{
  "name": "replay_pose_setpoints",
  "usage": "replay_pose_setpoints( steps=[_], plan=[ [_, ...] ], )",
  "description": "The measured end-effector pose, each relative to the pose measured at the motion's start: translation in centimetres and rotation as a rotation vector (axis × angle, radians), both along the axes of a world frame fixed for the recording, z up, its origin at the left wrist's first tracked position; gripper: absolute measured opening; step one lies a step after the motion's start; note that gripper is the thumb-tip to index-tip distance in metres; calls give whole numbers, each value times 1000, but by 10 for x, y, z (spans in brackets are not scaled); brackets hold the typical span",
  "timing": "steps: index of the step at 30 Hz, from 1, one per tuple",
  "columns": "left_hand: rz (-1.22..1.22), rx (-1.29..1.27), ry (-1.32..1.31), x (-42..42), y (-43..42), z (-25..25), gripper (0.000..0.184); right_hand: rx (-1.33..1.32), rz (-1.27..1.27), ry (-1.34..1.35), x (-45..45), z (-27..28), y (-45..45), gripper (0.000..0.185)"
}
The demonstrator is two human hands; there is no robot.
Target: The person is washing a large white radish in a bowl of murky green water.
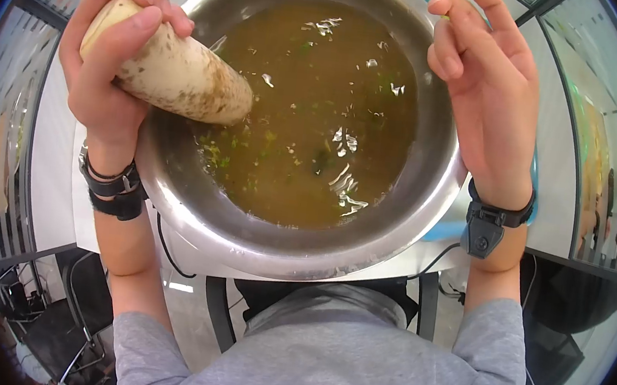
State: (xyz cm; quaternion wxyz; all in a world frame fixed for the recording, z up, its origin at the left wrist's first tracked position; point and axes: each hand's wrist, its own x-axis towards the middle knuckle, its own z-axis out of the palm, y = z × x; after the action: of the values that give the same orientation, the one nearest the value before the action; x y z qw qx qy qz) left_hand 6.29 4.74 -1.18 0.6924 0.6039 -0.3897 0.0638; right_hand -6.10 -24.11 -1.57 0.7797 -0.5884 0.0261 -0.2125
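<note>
My left hand (pixel 115 56) is closed around a thick whitish root vegetable with brown dirt patches, which looks like a daikon radish (pixel 192 77). The radish is tilted, its lower end over the left side of a wide metal basin (pixel 294 255). Whether that end touches the water cannot be made out. Brownish, cloudy water (pixel 306 147) fills much of the basin, with small green bits afloat, mostly at the lower left. Above the basin's right rim, my right hand (pixel 491 92) is raised with its fingers loosely bent and apart. A tiny yellow-green scrap shows by one fingertip.
The basin stands on a white table (pixel 203 253). Part of a blue rim (pixel 445 231) shows behind it on the right. Glass partitions flank both sides, with a black chair (pixel 68 332) at lower left. Dark cables hang near the table's front edge.
</note>
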Motion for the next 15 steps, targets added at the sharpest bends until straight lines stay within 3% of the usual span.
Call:
replay_pose_setpoints(
  steps=[2, 6, 11, 15],
  plan=[
    [56, -15, -78, 2, -1, -2, 22, 143, 86, 10, -6, 12, 4, 30],
    [53, -176, -209, 13, 7, -3, 20, 140, 92, 25, -6, 12, 3, 33],
    [-186, -398, 150, 21, 19, -4, 21, 21, 84, 19, -1, -4, -4, 30],
    [-322, -469, 406, 22, 18, -2, 22, 102, 152, 53, -7, 7, 1, 29]
  ],
)
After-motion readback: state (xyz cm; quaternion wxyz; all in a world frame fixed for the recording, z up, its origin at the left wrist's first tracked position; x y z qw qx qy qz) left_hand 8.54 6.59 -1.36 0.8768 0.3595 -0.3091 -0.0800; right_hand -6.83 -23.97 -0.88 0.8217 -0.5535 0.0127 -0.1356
